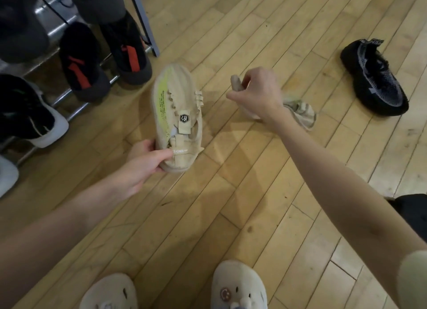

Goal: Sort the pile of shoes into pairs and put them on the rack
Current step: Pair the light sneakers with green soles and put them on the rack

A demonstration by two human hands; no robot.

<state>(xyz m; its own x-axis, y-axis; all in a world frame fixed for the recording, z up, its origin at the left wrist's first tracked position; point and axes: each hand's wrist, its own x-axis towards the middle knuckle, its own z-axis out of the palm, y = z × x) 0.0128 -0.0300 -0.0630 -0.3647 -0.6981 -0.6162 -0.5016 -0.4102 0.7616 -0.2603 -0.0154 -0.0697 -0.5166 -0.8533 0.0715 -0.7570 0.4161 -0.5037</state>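
Cream clogs [238, 285] stand nearest on the wooden floor [265, 181]. Left hand [143, 163] has its grip closed on a beige sneaker's [175, 114] heel; right hand [256, 91] pinches its blurred mate [300, 113]. Farther right lies a black sneaker [374, 78]; the shoe rack [69, 96] holds black pairs at far left.

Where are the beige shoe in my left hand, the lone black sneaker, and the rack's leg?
beige shoe [172, 105]: head view, upper.
black sneaker [374, 78]: head view, knit upper.
rack leg [144, 20]: head view, mid-post.
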